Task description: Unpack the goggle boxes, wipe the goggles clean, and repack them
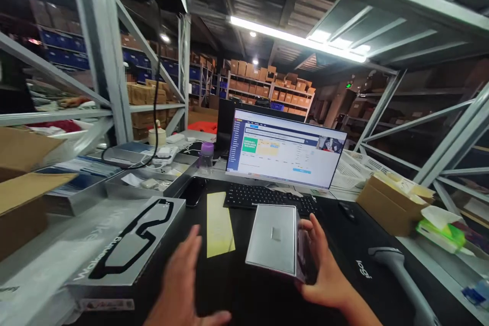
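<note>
A small silver box (272, 238) with a little rectangular mark on its top is in front of the keyboard, over the black desk mat. My right hand (324, 267) grips its right side, fingers at the far corner and thumb at the near one. Whether the box rests on the mat I cannot tell. Further left, my left hand (183, 280) is open and holds nothing, its thumb spread from the fingers. Between the hands and the keyboard lies a yellow paper slip (220, 224). A large grey box printed with black goggles (133, 244) sits left of my left hand.
Behind the keyboard (263, 195) stands a lit monitor (286, 150). A barcode scanner (401, 275) and a mouse (347, 210) are on the right, near a cardboard box (389, 204). A phone (194, 191) and a purple-lidded bottle (206, 158) are at the left.
</note>
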The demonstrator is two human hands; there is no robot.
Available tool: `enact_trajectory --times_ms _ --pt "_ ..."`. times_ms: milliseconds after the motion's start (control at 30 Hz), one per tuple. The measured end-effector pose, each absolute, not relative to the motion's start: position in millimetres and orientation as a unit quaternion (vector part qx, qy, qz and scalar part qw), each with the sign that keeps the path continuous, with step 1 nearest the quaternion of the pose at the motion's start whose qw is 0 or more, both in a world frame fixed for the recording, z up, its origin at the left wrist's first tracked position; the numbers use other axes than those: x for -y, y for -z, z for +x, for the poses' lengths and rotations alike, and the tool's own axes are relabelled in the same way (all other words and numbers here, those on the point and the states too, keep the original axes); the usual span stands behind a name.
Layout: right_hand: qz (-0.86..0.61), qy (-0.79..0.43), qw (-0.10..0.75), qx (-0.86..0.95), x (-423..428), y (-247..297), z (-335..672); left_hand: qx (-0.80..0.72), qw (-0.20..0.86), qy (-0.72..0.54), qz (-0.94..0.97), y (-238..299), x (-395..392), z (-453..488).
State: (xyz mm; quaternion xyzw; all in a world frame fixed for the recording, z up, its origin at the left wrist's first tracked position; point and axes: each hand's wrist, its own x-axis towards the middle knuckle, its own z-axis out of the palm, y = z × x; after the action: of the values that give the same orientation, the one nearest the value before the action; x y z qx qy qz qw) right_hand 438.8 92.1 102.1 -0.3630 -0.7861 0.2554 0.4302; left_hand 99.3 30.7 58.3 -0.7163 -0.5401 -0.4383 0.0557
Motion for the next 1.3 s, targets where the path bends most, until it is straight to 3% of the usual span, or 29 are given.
enact_trajectory --times_ms 100,233,300,433,500,900,1300 --pt "-0.254 -0.321 0.503 0.761 -95 -92 402 0.461 -0.095 0.435 -0.768 -81 -52 141" --pt "-0.237 -0.358 0.506 0.748 -95 -82 384 0.378 -0.251 0.393 -0.8 -105 -79 161" --pt "-0.277 -0.332 0.488 0.758 -101 -85 395 0.386 -0.227 0.402 -0.799 -113 -87 162" --pt "-0.313 -0.322 0.472 0.759 -116 -112 436 0.442 -0.043 0.376 -0.813 -130 -93 157" --pt "-0.313 -0.357 0.454 0.754 -121 -123 452 0.463 -0.002 0.344 -0.817 -138 -94 156" --pt "-0.352 -0.558 0.372 0.652 -133 -86 456 0.486 -0.012 0.219 -0.846 -127 -101 181" --pt "-0.391 -0.546 0.391 0.629 -140 -92 462 0.491 -0.083 0.167 -0.851 -124 -124 182"
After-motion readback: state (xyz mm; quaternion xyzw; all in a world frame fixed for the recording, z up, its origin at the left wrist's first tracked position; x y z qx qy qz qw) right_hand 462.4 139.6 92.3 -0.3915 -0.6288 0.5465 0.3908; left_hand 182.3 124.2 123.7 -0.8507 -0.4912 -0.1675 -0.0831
